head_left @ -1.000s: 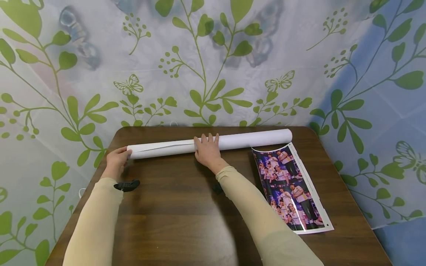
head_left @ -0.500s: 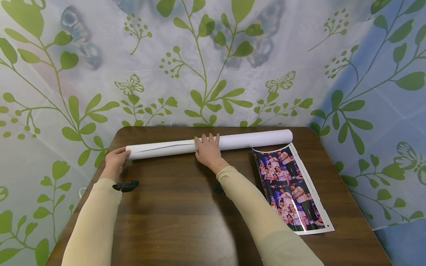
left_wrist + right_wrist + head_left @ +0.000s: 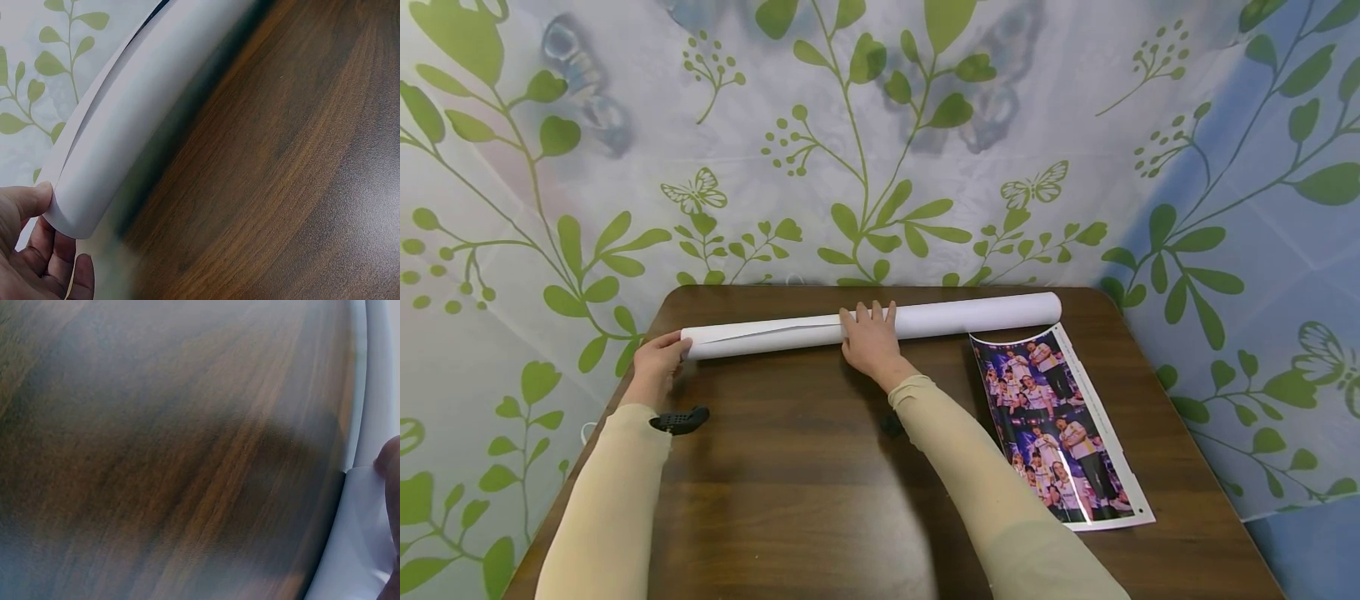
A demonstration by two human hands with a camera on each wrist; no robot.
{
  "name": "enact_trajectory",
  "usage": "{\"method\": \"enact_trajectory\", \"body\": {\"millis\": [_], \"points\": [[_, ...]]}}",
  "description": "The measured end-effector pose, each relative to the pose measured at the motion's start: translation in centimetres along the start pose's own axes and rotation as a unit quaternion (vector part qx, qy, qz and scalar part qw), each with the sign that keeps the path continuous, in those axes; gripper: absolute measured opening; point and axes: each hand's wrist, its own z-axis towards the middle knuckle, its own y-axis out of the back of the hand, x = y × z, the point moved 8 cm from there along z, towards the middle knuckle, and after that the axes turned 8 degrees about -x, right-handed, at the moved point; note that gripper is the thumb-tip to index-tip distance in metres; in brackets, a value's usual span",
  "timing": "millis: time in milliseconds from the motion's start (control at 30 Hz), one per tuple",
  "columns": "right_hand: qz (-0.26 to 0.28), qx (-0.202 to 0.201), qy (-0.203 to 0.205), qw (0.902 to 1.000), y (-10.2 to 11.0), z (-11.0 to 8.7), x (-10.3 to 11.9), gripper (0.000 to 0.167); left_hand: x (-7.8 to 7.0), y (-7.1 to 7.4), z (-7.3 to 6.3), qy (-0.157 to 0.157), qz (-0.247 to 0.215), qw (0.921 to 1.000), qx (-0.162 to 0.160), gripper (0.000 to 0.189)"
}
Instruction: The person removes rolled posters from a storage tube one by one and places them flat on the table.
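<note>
Your left hand (image 3: 657, 364) pinching a paper roll (image 3: 977, 317), right hand (image 3: 872, 343) spread over it, photo sheet (image 3: 1056, 429) right of both

Dull paper, shiny wood
The white roll (image 3: 977, 317) looks like smooth, dull paper; the picture sheet (image 3: 1052, 425) shines. The table (image 3: 790, 500) looks like shiny wood, the sleeves (image 3: 598, 500) like cloth.

Glare whitens the brown wood-grain table (image 3: 269, 156); dark shadow edges the white cylindrical paper roll (image 3: 128, 119); right-wrist view hazy, blurred.
</note>
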Motion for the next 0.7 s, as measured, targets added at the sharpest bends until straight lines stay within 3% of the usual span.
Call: {"method": "enact_trajectory", "body": {"millis": [300, 500, 700], "points": [[0.002, 0.003, -0.004, 1.0, -0.1, 0.2, -0.2, 0.059, 0.0, 0.5, -0.4, 0.014, -0.011, 0.9998, 0.0, 0.057], [0.001, -0.005, -0.005, 1.0, 0.2, 0.1, -0.2, 0.058, -0.2, 1.3, -0.8, -0.004, -0.011, 0.9999, -0.007, 0.056], [0.006, -0.009, -0.004, 0.9999, 0.4, 0.1, -0.1, 0.058, 0.1, 2.2, -0.5, 0.003, -0.028, 0.9996, 0.003, 0.058]]}}
